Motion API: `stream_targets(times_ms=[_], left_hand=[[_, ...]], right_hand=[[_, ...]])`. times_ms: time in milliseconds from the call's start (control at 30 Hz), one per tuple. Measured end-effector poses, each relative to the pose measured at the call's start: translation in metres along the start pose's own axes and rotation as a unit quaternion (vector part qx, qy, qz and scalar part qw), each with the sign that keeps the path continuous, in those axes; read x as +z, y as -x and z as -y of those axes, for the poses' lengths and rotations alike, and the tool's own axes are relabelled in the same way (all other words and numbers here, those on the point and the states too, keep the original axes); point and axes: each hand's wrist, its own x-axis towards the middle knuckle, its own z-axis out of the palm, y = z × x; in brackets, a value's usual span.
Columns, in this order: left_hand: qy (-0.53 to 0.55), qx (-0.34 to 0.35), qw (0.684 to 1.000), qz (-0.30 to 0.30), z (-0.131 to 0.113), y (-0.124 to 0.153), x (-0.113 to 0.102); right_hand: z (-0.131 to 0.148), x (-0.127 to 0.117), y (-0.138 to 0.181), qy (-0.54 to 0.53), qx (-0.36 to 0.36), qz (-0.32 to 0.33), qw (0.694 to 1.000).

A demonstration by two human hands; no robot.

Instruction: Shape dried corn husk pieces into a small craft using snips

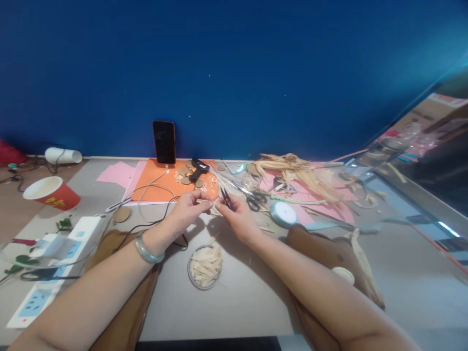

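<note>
My left hand [188, 207] pinches a thin pale straw strip [209, 201] above the grey table [256, 302]. My right hand [239, 217] is closed on small black snips [225, 197], whose blades point up beside the strip's end. Below both hands stands a small clear round dish [205, 267] with several cut straw pieces in it. A pale green bangle [147, 252] circles my left wrist.
A phone [164, 142] leans on the blue wall behind orange paper [161, 187]. A black glue gun [199, 169], black scissors [258, 199], a ribbon roll [284, 213], a straw heap [292, 170], a red paper cup [51, 192] and white power strips [69, 243] lie around.
</note>
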Motion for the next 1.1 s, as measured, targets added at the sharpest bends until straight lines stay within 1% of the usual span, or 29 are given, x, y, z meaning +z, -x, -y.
stream_targets(times_ms=[133, 233, 300, 367, 467, 667, 733, 867, 1100], left_hand=[[0.058, 0.018, 0.998, -0.017, 0.0021, -0.0015, -0.0004], [0.093, 0.031, 0.995, -0.002, 0.0014, -0.0016, 0.0003], [0.090, 0.033, 0.995, 0.019, 0.0001, -0.0009, 0.0007], [0.075, 0.031, 0.996, 0.024, -0.0017, 0.0000, 0.0008], [0.064, 0.031, 0.997, 0.007, -0.0040, 0.0010, 0.0006], [0.098, 0.034, 0.994, -0.036, -0.0061, 0.0007, 0.0002], [0.101, 0.036, 0.993, -0.040, -0.0060, 0.0001, -0.0005], [0.102, 0.047, 0.993, -0.046, -0.0050, -0.0009, -0.0012], [0.094, 0.055, 0.993, -0.048, -0.0035, -0.0018, -0.0017]], right_hand=[[-0.0007, 0.0007, -0.0001, -0.007, 0.003, 0.005, 1.000], [-0.0028, 0.0009, -0.0016, -0.026, 0.003, 0.001, 1.000], [-0.0044, 0.0012, -0.0024, -0.037, 0.004, 0.002, 0.999], [-0.0055, 0.0017, -0.0027, -0.046, 0.005, 0.002, 0.999], [-0.0048, 0.0024, -0.0019, -0.045, 0.005, 0.003, 0.999], [-0.0013, 0.0008, -0.0006, -0.008, -0.014, 0.011, 1.000], [-0.0031, 0.0004, -0.0017, -0.022, -0.012, 0.016, 1.000], [-0.0071, 0.0019, -0.0025, -0.045, 0.018, 0.040, 0.998], [-0.0064, 0.0034, -0.0002, -0.022, 0.017, 0.059, 0.998]])
